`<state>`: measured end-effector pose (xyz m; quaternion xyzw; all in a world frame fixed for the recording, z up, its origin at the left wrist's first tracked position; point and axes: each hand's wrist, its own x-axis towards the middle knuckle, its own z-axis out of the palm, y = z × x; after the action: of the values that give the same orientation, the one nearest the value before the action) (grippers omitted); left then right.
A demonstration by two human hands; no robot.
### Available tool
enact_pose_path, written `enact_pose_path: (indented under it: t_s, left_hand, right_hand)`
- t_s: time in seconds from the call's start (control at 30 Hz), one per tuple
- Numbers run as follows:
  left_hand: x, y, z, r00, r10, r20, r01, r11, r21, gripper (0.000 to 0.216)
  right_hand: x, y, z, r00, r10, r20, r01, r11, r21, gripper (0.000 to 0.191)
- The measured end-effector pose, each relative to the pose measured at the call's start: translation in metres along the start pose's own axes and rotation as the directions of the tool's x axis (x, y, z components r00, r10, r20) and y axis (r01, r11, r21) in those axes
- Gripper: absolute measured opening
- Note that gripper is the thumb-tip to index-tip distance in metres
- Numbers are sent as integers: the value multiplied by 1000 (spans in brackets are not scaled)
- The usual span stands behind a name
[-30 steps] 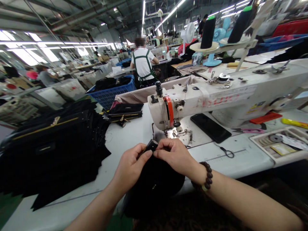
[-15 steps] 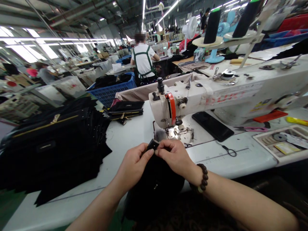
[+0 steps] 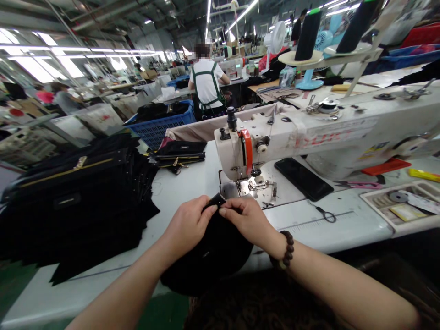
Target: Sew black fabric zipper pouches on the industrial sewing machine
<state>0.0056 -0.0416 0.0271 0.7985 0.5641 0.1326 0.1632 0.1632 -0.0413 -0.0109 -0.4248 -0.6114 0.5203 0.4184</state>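
Note:
A black fabric piece [image 3: 209, 256] with a small metallic label hangs from both hands over the table's front edge. My left hand [image 3: 192, 222] is closed on its folded upper edge, thumb on top. Just to the right, my right hand [image 3: 245, 220] pinches the same edge between thumb and fingers; a beaded bracelet [image 3: 287, 250] circles that wrist. Right behind the fingertips stands the white sewing machine [image 3: 233, 156], its needle area and metal plate [image 3: 247, 188] close to the held edge. The underside of the fabric is hidden.
A tall stack of black zippered fabric pieces [image 3: 85, 206] fills the left. Smaller zippered pieces [image 3: 180, 153] lie behind the machine head. To the right are a phone [image 3: 302, 178], small scissors [image 3: 326, 214] and a parts tray [image 3: 402, 206]. A co-worker [image 3: 206, 82] sits beyond a blue basket [image 3: 165, 126].
The hanging fabric has swung left, and its lower part sits higher. Both hands have shifted slightly left, still pinching the folded edge.

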Motion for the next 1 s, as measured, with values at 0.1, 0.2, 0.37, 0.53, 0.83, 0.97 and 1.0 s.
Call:
enact_pose_path:
  t_s: [0.1,0.2,0.37,0.53,0.83,0.97,1.0]
  left_hand:
    - [4,-4,-4,1000,-10,4,10,1000,1,26]
    - [7,-6,-7,1000,-11,6,11,1000,-2,27]
    - [8,-9,-7,1000,3,14,-4,997,80,26]
    - [15,-10,-7,999,32,-2,-31,975,221,24]
    - [47,-24,7,991,46,129,-74,973,220,21]
    - [62,-30,20,978,73,198,-109,977,182,21]
    - [65,-31,23,975,77,210,-115,978,174,20]
  right_hand:
    - [-2,-1,-4,998,50,39,-48,998,-49,15]
    - [-5,1,-6,993,88,75,-83,995,-62,11]
    - [-6,8,-5,980,124,157,-118,992,-48,3]
    - [-4,9,-4,989,115,88,-116,993,12,21]
    - [-7,25,-33,949,-146,279,223,937,-268,18]
    - [2,27,-52,755,-267,598,590,675,-444,39]
    - [5,28,-55,692,-288,662,682,562,-468,38]
